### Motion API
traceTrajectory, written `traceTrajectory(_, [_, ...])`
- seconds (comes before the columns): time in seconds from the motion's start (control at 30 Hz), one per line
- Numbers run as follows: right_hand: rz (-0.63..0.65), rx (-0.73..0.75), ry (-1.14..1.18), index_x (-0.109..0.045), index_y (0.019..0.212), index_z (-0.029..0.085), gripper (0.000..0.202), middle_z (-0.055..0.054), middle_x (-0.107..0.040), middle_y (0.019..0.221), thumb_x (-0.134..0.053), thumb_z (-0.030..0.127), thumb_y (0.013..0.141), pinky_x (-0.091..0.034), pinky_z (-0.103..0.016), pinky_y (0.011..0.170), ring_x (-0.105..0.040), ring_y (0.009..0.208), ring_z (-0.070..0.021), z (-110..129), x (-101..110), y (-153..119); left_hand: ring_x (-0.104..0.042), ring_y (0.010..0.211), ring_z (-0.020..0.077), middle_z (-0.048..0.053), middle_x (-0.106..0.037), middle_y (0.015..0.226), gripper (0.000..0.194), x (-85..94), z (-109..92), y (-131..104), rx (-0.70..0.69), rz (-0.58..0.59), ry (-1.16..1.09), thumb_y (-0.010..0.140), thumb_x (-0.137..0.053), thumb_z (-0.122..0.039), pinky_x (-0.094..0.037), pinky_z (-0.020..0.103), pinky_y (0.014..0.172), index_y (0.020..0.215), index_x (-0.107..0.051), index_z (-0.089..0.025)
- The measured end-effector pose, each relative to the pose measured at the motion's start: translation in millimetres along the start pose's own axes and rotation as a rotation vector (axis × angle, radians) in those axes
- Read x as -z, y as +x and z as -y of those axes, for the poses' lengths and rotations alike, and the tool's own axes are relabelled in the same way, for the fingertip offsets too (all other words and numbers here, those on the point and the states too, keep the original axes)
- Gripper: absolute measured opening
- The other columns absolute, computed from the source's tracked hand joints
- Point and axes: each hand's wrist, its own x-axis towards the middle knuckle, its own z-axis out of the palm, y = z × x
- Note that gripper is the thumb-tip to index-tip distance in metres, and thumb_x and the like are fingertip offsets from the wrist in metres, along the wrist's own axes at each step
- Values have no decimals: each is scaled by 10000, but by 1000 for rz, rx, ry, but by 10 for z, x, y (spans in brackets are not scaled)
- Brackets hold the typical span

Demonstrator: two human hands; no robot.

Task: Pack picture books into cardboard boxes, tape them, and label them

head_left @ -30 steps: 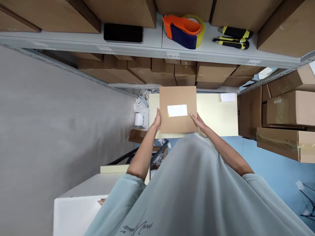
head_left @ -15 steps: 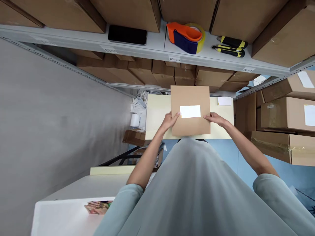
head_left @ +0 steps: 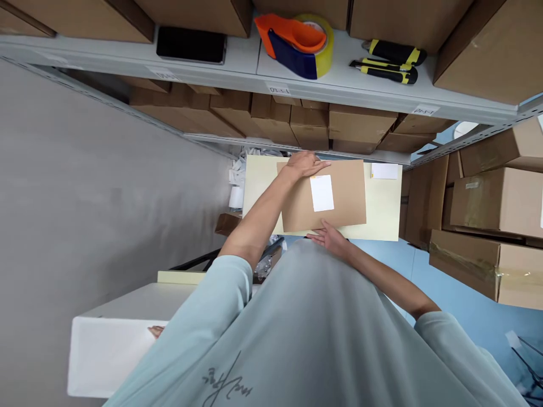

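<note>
A flat brown cardboard piece point(head_left: 348, 195) with a white label point(head_left: 322, 193) lies over the pale yellow table point(head_left: 384, 209), its long side running left to right. My left hand point(head_left: 304, 164) grips its far edge, fingers pointing right. At the near edge, close to my body, my right hand point(head_left: 333, 238) holds it with the thumb on top and the other fingers by the edge. The label stands upright in the view. A small stack of white labels point(head_left: 384, 171) rests at the table's far right corner.
Above the table, a grey shelf point(head_left: 241, 73) bears a black phone point(head_left: 190, 45), an orange and blue tape dispenser point(head_left: 297, 45) and yellow-black cutters point(head_left: 388, 62). Large cartons point(head_left: 479, 198) are stacked at the right. A white surface point(head_left: 114, 350) stands at the lower left.
The cardboard has been turned about a quarter, label included. My left hand moved to its far edge, my right hand to its near edge. The view has shifted slightly.
</note>
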Motion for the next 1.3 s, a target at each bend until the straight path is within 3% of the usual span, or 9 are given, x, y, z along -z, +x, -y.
traceTrajectory(0.27, [204,-63,-176,-654,1425,121,572,-218,-643,1568,-435,567,1141,-542,-440,1203,-774,1251,-268,144,62,1,-678,1265,373,189,-790,1261,697,-261,-143,34,-41,106,134,1092,-364,-691,-429,509,1173,1226,-803,-167])
traceTrajectory(0.37, [331,228,-329,-749,1336,179,557,-162,-773,1393,-636,637,1039,-578,-465,1147,-782,1218,-294,507,353,-227,-512,1518,390,207,-617,1585,704,-287,-242,-70,-56,-34,120,1099,-387,-643,-280,580,1320,1538,-617,-142])
traceTrajectory(0.43, [206,577,-437,-783,1306,226,561,-117,-805,1332,-657,683,1005,-581,-474,1137,-773,1217,-292,886,725,-349,-383,1630,369,188,-500,1702,735,-329,-383,-112,-95,-116,88,1110,-341,-640,-217,577,1366,1628,-514,-149])
traceTrajectory(0.53, [-333,1001,-673,-817,1242,261,477,-86,-791,1365,-610,641,1043,-515,-474,1219,-714,1313,-280,1534,1436,-331,-289,1689,332,170,-425,1758,769,-454,-731,-87,-194,-154,30,1116,-280,-654,-196,547,1395,1663,-460,-144])
traceTrajectory(0.6, [-555,1061,-909,-801,1295,227,431,-112,-768,1410,-612,537,1064,-480,-514,1257,-681,1367,-304,1916,1857,-158,-283,1694,320,169,-422,1760,784,-579,-1017,-12,-251,-134,-3,1115,-266,-668,-195,539,1403,1667,-451,-143])
traceTrajectory(0.7, [-591,1016,-1259,-754,1375,168,369,-139,-636,1597,-609,320,1072,-420,-524,1317,-547,1536,-308,2291,2215,236,-290,1693,313,172,-423,1758,793,-790,-1415,135,-300,-80,-35,1118,-247,-673,-193,531,1408,1663,-454,-135])
traceTrajectory(0.93, [-443,784,-1643,-653,1475,23,482,-235,-503,1688,-572,59,1001,-393,-477,1340,-469,1601,-301,2413,2330,824,-275,1700,301,187,-421,1756,734,-1047,-1841,266,-258,14,-74,1146,-234,-604,-231,516,1407,1635,-479,-115])
traceTrajectory(1.2, [-443,826,-1610,-724,1381,70,483,-218,-696,1479,-435,14,998,-526,-448,1166,-615,1375,-312,2415,2403,847,-280,1698,299,172,-451,1742,662,-1105,-1976,323,-246,80,-65,1159,-251,-526,-253,533,1404,1604,-512,-112])
traceTrajectory(1.3, [-566,907,-1468,-770,1216,122,356,-190,-768,1282,-468,87,1032,-553,-433,1050,-658,1204,-316,2472,2351,792,-290,1694,299,191,-437,1746,635,-1175,-2026,421,-236,116,-37,1156,-261,-459,-241,523,1408,1606,-499,-81])
